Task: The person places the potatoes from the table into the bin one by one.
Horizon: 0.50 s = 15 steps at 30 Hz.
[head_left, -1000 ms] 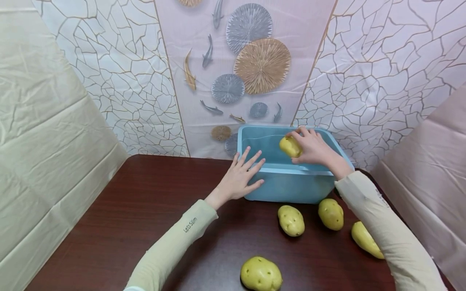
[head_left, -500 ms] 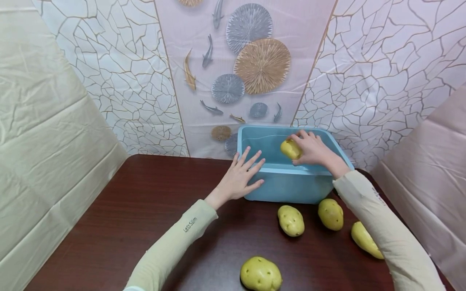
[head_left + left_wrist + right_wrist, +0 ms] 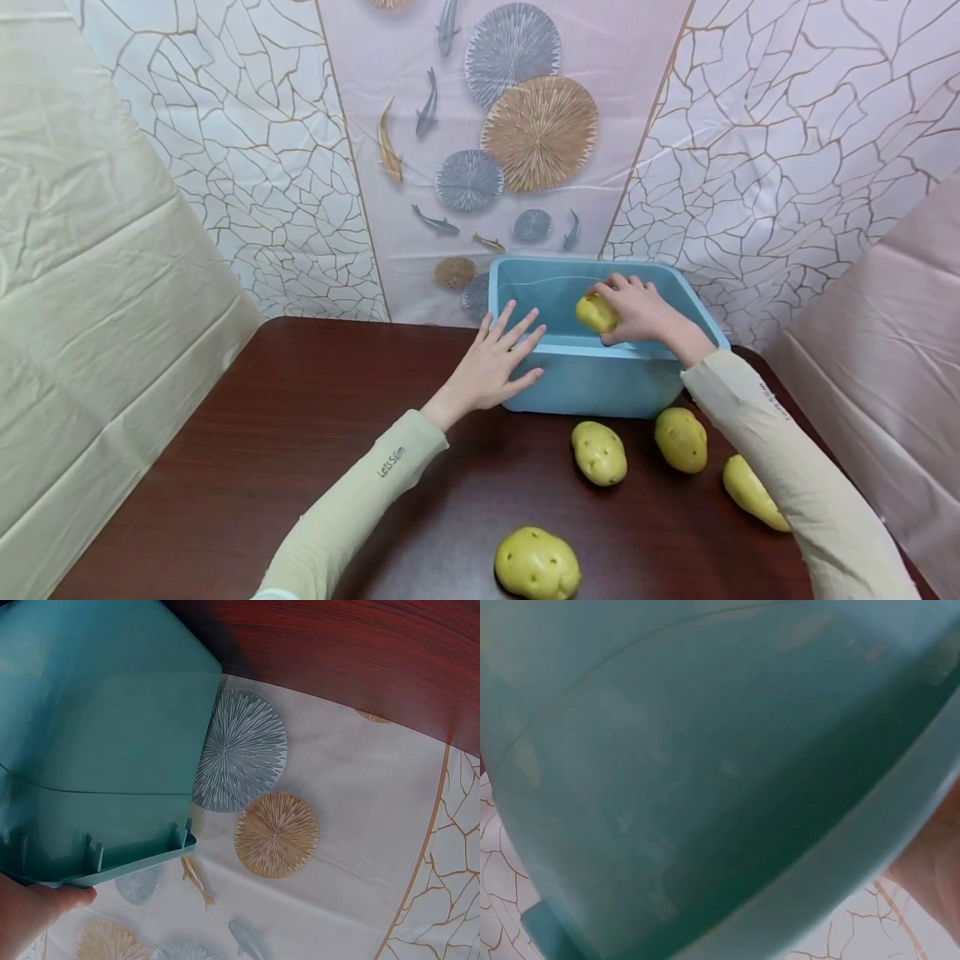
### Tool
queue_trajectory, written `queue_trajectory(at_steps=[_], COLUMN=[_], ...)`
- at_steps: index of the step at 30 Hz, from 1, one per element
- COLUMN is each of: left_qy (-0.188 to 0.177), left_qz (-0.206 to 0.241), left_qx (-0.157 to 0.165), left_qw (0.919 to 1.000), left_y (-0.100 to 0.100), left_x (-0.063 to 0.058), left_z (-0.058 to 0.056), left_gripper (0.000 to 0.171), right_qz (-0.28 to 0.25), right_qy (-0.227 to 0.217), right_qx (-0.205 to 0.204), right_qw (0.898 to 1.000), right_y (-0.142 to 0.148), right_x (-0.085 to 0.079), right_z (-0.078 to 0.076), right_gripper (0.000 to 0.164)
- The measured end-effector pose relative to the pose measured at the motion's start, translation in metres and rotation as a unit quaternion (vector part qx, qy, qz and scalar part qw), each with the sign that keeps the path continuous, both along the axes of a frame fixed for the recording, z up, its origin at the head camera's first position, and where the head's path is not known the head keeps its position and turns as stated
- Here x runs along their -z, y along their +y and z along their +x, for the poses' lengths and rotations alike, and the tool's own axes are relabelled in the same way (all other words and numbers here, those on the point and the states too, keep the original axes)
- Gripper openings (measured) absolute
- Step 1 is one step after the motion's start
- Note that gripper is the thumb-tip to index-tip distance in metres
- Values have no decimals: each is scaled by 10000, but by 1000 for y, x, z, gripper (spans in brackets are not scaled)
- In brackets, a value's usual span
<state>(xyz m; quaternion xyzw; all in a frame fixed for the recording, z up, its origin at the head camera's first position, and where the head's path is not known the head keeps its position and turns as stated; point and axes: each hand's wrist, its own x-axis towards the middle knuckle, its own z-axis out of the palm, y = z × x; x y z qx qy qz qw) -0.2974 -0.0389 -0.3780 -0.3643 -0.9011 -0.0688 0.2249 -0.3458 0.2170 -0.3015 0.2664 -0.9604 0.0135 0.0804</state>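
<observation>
In the head view, my right hand (image 3: 643,315) grips a yellow potato (image 3: 596,314) over the opening of a light blue plastic bin (image 3: 592,385). My left hand (image 3: 489,367) lies at the bin's front left corner, fingers straight and spread. The left wrist view has part of that hand (image 3: 36,911) at the bin's rim (image 3: 135,868). Only a bit of the right hand (image 3: 934,859) shows past the bin rim (image 3: 832,859) in the right wrist view, where the potato is hidden. The inner floor of the bin is mostly out of sight.
Potatoes lie on the dark red-brown table (image 3: 247,467): one (image 3: 599,453) before the bin, another (image 3: 681,440) by its right corner, a third (image 3: 752,492) partly behind the right sleeve, and one (image 3: 537,563) near the front. A patterned cloth (image 3: 420,275) hangs behind.
My right hand has sunk slightly toward the bin with the potato still in its grip. The left hand and the potatoes on the table have stayed where they were.
</observation>
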Motion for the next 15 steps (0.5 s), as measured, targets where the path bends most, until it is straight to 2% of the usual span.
queue_trajectory(at_steps=[7, 15], left_qy=[17, 21], left_qz=[51, 107], left_qx=[25, 86], left_qw=[10000, 9999], left_y=[0, 0], left_x=[-1, 1], left_z=[0, 0], left_gripper=[61, 60], right_qz=[50, 132], right_qy=[46, -126], right_qx=[36, 26], right_qw=[10000, 9998], right_y=[-1, 0], right_x=[1, 3], right_z=[-1, 0], right_gripper=[63, 61])
